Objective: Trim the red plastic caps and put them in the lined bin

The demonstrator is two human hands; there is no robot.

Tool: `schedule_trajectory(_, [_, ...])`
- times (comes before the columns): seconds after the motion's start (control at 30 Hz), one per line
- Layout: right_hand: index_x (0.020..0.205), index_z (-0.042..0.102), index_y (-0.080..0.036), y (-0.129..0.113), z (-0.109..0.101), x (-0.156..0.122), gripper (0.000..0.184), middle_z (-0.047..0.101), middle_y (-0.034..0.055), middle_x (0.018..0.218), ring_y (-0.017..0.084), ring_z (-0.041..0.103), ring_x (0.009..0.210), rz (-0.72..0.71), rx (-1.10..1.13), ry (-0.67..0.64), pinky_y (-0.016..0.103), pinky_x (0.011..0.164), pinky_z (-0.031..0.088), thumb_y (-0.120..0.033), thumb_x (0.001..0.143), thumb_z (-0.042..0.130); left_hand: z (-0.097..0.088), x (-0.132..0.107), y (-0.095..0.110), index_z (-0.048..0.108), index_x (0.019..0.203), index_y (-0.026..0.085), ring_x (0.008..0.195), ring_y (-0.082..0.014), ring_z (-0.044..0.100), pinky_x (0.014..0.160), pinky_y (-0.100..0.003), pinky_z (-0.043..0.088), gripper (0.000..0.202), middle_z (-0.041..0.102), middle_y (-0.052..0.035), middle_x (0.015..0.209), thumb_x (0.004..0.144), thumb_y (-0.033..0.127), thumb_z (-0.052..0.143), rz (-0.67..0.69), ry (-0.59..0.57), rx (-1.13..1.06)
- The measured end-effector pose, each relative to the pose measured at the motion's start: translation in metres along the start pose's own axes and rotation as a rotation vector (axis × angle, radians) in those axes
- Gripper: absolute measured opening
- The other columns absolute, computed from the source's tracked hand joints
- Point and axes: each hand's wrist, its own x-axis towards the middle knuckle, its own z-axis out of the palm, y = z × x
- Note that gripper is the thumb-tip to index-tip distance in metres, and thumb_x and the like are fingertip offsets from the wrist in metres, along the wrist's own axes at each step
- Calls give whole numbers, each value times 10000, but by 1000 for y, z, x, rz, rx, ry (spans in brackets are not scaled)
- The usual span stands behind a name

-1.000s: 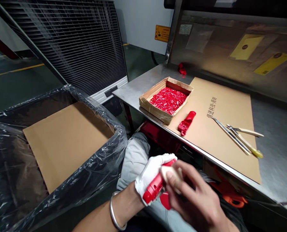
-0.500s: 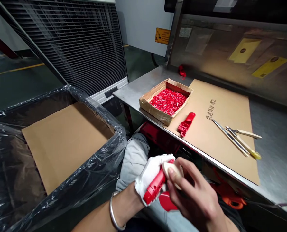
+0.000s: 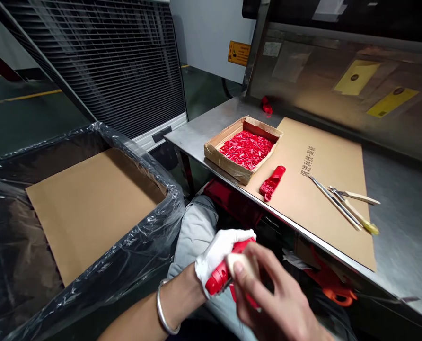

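My left hand, in a white glove with a metal bangle on the wrist, is closed round a red plastic part held low over my lap. My bare right hand pinches a small cream-coloured piece against the top of that part. On the steel table a second red plastic part lies on a brown cardboard sheet. Beside it stands a shallow cardboard tray filled with small red pieces.
To my left a big carton lined with clear plastic film holds a flat cardboard sheet. Thin metal and wooden-handled tools lie on the table's cardboard. A red crate sits under the table, an orange object lower right.
Both hands with the red part have shifted slightly left and down. The right thumb and fingers have slid along the part with the cream piece. Nothing on the table moved.
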Motion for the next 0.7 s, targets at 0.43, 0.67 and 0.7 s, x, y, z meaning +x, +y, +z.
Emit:
schedule_trajectory(0.43, [1355,538,-252,-3,5,-3,492,682,113,1118,174,711,820,45,-23,9,216,668,604,-164,883,642,2,-3,3,583,590,142,446,-98,441,451,-194,320,352,505,-10,504,913,277,546,-113,13,-39])
schedule_trajectory(0.67, [1289,586,-245,-4,4,-2,432,683,116,1119,199,715,886,36,-20,1,224,676,615,-155,870,641,5,-7,5,579,578,133,450,-88,461,465,-182,342,356,521,-14,524,910,254,545,-142,9,-60])
schedule_trajectory(0.7, [1285,589,-241,-5,4,-2,432,682,119,1111,197,714,878,22,-24,4,226,678,615,-155,866,649,5,-7,5,586,589,132,461,-93,477,469,-184,350,354,531,-17,534,912,274,554,-157,21,-49])
